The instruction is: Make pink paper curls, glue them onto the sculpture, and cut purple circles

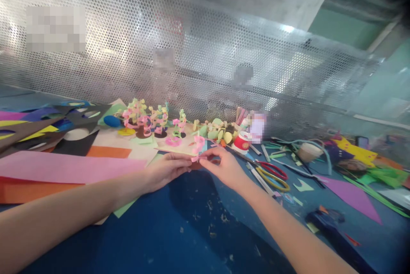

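Both hands meet over the blue table [198,231]. The left hand [168,170] and right hand [224,166] have their fingers [205,155] pinched nearly closed on a small pink paper curl [197,145] held between them. Just beyond the fingers stand curled paper figures [144,118]; scissors [272,173] lie to their right.

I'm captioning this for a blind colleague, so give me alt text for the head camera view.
Two bare hands meet over a blue table, the left hand and right hand pinching a small pink paper piece between their fingertips. Behind them stand curled paper decorations, with pink and orange paper sheets to the left and scissors to the right, before a perforated metal screen.
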Available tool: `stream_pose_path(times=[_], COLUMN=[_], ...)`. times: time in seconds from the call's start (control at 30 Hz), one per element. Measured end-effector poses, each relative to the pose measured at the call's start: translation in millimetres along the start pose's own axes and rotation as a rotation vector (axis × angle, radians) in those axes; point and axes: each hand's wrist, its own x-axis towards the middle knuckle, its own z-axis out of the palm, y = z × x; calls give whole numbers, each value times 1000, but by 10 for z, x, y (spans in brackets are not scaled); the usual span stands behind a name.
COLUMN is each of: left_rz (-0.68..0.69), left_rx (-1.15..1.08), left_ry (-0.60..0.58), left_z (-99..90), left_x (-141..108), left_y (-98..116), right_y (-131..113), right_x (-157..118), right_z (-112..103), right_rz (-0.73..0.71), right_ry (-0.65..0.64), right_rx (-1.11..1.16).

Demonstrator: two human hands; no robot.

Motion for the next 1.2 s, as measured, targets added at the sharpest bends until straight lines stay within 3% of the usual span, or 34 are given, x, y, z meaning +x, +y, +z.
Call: stream_pose_path(times=[0.37, 0.93, 1.2], left_rz=[61, 36, 38], left_rx=[23, 21, 29], left_ry=[-204, -109, -138], left_z=[-51, -65, -37], left_x=[58, 62, 39], left_y=[-36, -49, -33], right_y=[74, 111, 108], right_x=[4, -14, -7], right_z=[74, 131, 114], right_rz=[-46, -40, 27], right_ry=[56, 85, 70], right_rx=[-9, 24, 64])
